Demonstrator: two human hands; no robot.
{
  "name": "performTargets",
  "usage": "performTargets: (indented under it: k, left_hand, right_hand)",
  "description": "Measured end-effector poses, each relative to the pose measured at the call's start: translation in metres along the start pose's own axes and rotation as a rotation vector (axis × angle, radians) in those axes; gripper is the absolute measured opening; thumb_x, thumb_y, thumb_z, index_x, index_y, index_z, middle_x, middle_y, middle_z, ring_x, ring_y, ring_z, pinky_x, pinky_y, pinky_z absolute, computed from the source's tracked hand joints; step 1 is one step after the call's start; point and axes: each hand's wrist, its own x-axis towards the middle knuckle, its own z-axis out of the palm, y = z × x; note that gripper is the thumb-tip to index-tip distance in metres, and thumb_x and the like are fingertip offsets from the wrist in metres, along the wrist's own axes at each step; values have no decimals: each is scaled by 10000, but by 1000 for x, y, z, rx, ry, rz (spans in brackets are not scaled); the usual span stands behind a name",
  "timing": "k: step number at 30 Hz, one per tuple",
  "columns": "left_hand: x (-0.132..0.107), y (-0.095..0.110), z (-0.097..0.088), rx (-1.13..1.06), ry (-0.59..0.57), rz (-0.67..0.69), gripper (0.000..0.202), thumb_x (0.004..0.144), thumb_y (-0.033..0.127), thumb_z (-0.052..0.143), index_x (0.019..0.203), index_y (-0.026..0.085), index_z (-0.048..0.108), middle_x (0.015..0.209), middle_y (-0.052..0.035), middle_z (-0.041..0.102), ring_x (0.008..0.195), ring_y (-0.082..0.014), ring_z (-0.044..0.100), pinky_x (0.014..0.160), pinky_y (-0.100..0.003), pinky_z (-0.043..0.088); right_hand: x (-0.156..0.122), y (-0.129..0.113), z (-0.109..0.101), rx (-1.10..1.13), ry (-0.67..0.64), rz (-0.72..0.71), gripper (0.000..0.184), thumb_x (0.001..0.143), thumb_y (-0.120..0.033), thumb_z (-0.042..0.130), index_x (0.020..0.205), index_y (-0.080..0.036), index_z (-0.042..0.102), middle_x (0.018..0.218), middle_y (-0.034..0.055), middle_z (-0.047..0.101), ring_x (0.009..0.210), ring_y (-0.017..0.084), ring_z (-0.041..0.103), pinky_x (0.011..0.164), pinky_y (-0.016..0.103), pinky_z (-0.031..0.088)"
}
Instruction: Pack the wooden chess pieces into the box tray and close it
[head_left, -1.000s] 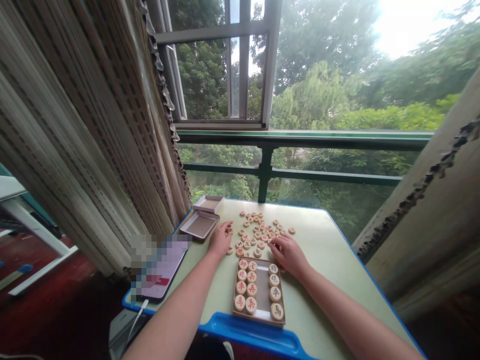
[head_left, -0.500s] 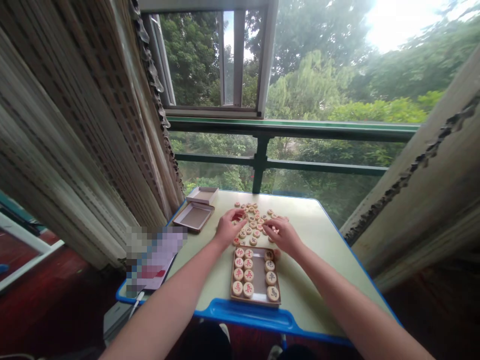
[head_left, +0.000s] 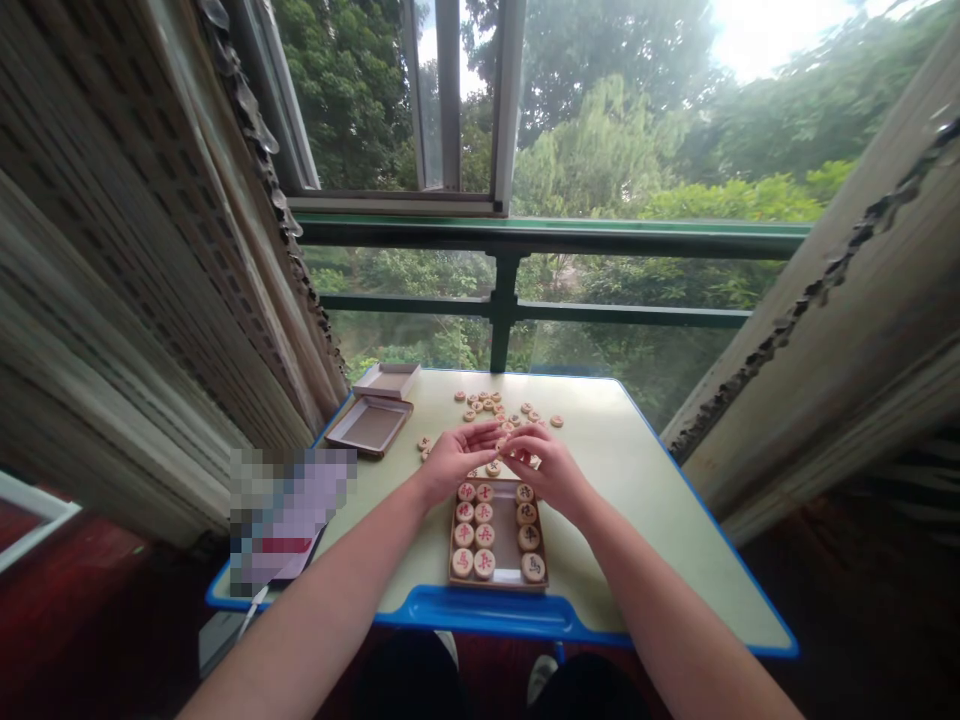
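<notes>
A shallow box [head_left: 454, 570] near the table's front edge holds round wooden Chinese chess pieces: two columns with red characters on the left and one column with dark characters [head_left: 528, 537] on the right, with a bare strip between. Just beyond it, my left hand [head_left: 459, 460] is cupped, its fingers stretched towards the right. Close against its fingertips is my right hand [head_left: 546, 462], thumb and fingers pinched on a Chinese chess piece, whose character I cannot read. Loose pieces [head_left: 487, 405] lie scattered on the table beyond and around the hands, some hidden by them.
Two open box parts, a white-walled tray [head_left: 386, 380] and a brown-edged lid [head_left: 371, 424], sit at the table's back left. A blurred, flat lilac item [head_left: 300, 510] lies at the left edge. The table [head_left: 645, 520] has a blue rim; curtains hang on both sides.
My hands have come together over the loose pieces, the right moving left to the left hand's fingertips. Several loose pieces have shifted, some now left of my left hand. The view has moved slightly.
</notes>
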Motion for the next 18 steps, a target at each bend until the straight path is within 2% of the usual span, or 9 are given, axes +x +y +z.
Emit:
performTargets:
  k: [4,7,10,14,18]
  left_hand:
    - [1,-2,-1,-3,19,-10,499,594,187,763,1063,124,604,1049,-114,667,1010,-220,605,918,-396,458]
    - [1,-4,-2,68,40,11,426,620,230,748,1016,128,628,984,-95,684,944,-199,622,875,-370,475]
    - [0,-4,-4,286,46,117,315,673,288,704,943,129,667,938,-85,681,844,-174,623,793,-327,494]
    - [-2,0,-5,647,-10,262,306,714,328,659,967,160,689,968,-84,660,783,-157,594,705,-280,485]
    - [-6,8,-3,783,-23,275,298,722,349,646,948,162,698,918,-74,667,675,-133,555,627,-261,468]
  right_hand:
    - [-1,3,2,-61,-17,30,271,773,-275,604,1037,-216,625,877,43,575,634,99,533,625,260,495]
    - [-2,5,1,-135,6,6,257,773,-312,609,1004,-204,635,827,41,593,636,112,527,619,261,481]
    - [-2,7,0,-211,38,7,242,764,-357,619,933,-187,653,790,46,609,619,118,526,610,261,469]
    - [-2,7,-1,-267,22,24,259,757,-415,619,821,-170,676,718,50,623,597,126,537,588,253,447]
    - [-1,4,-3,-272,-11,53,299,752,-458,608,771,-171,686,667,42,627,581,125,533,570,244,424]
